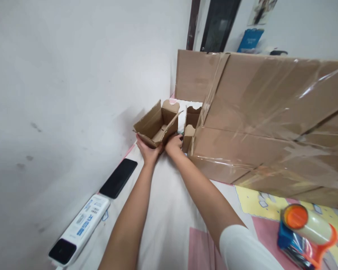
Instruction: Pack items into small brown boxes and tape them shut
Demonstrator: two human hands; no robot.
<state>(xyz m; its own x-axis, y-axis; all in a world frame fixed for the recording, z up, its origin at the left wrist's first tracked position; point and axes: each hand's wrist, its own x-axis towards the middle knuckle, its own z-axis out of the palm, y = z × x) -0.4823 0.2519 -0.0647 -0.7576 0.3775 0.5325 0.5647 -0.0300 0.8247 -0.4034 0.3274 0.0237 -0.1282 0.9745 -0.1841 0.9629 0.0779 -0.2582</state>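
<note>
An open, empty-looking cardboard box (157, 122) tilts near the wall, its top flaps up. My left hand (148, 150) is wrapped round its near lower edge, with the thumb on the left side. Close to the box's right side is my right hand (174, 144), its fingers curled near a small dark item that is mostly hidden. What this hand grips cannot be made out. A second small open box (189, 137) stands just right of my right hand, against a large taped cardboard box (256, 112).
By the wall on the left lie a black phone (118, 178) and a white device (80, 228) with blue print. An orange-handled tape dispenser (312, 228) rests at the lower right on the patterned sheet (202, 247). A white wall (73, 75) borders the left side.
</note>
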